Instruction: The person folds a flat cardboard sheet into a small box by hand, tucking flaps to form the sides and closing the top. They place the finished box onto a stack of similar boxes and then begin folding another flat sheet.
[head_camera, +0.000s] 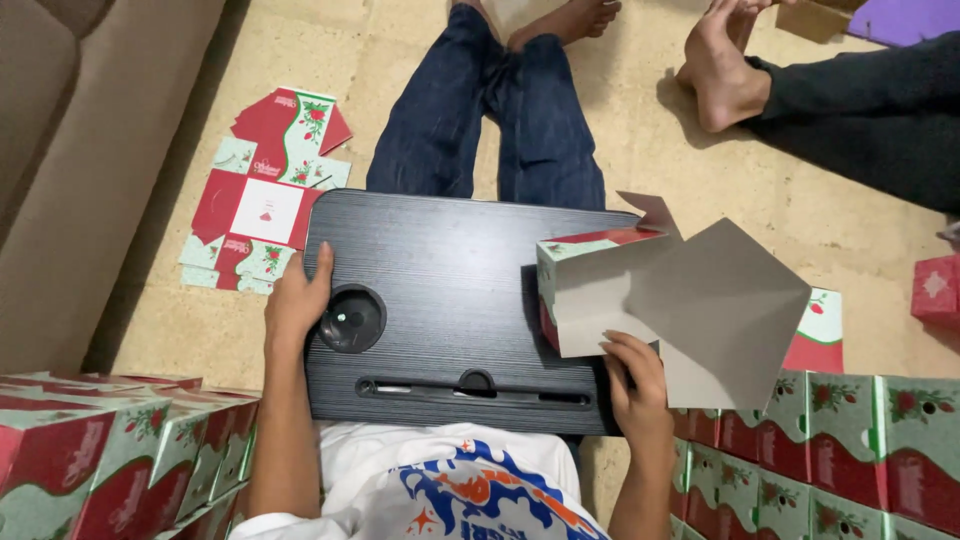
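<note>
A black lap desk (450, 270) lies across my legs, with a round cup recess (351, 319) at its left. My left hand (298, 300) rests on the desk's left edge beside that recess, fingers curled over the rim. My right hand (635, 375) grips the lower edge of a half-folded cardboard box (640, 290), red and green outside, grey inside. The box stands on the desk's right edge, and its large grey flaps (735, 310) hang open to the right.
A flat unfolded box blank (265, 200) lies on the floor to the left. Stacks of folded red-and-green boxes stand at lower left (120, 450) and lower right (850, 440). Another person's bare feet (720, 70) and dark-trousered legs are at top right. A sofa (60, 150) borders the left.
</note>
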